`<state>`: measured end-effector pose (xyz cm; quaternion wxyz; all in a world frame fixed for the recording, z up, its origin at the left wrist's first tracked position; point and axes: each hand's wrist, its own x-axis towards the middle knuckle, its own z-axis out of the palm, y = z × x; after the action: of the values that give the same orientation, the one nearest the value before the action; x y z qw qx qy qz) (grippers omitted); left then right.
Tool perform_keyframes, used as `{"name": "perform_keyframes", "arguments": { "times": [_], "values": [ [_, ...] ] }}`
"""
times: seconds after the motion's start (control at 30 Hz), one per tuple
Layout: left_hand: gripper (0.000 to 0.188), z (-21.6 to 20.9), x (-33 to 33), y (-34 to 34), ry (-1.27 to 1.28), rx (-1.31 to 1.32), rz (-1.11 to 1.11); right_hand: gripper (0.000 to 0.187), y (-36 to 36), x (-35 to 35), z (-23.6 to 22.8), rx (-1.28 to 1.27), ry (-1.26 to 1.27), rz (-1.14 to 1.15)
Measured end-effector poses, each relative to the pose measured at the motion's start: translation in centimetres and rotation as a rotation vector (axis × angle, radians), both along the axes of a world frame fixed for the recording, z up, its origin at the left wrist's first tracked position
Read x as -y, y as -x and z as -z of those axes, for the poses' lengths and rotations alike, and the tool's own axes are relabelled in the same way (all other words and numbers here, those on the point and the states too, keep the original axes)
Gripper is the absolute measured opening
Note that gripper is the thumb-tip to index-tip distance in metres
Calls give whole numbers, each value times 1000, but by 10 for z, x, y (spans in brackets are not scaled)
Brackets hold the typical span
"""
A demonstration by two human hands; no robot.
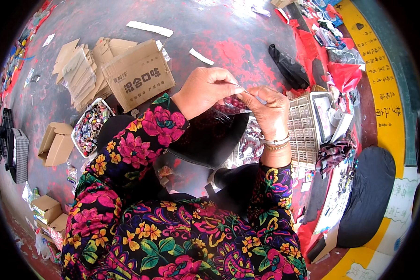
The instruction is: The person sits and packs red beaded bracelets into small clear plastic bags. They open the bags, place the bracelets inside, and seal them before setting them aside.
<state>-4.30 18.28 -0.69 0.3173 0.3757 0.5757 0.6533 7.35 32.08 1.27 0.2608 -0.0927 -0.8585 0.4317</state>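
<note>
My left hand [206, 91] and my right hand [269, 110] meet fingertip to fingertip in front of me, both pinched closed. Between them is the edge of what looks like a clear plastic bag [231, 105] with dark red round beads in it; the fingers hide part of it. Below the hands a black, shiny surface [212, 142] lies over my lap, and its full shape is covered. More clear packets with dark red pieces [250, 140] lie beside it, under my right wrist.
A white plastic basket [303, 126] stands at right, by a black oval cushion [366, 198]. To the left are a cardboard box [139, 77], flattened cardboard [81, 77], a white bin of small colourful packets [74, 135] and an open carton [56, 144]. Paper strips [149, 28] lie on the red-stained floor.
</note>
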Motion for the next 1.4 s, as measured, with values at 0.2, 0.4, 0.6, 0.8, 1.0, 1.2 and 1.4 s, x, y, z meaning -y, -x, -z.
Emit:
{"name": "perform_keyframes", "arguments": {
  "times": [0.2,0.4,0.6,0.8,1.0,1.2,1.4],
  "values": [
    [12,-4,6,3,-47,21,-24,7,-5,-6,-14,74,60,-87],
    [10,-11,12,11,-58,51,-43,6,-9,-9,-16,7,53,-75],
    [13,-27,23,18,-28,-45,-93,6,-15,-15,-19,-46,112,-49],
    [16,-25,23,23,-127,-28,-111,5,-16,-21,-17,-153,111,-86],
    [15,-26,22,22,-146,45,-160,7,-15,-29,-5,-299,554,-89],
    [15,-17,18,26,-200,191,-171,36,-2,-23,13,-126,751,-253],
    [18,-13,16,26,-248,264,-143,18,4,-6,15,-146,690,-208]
  ]
}}
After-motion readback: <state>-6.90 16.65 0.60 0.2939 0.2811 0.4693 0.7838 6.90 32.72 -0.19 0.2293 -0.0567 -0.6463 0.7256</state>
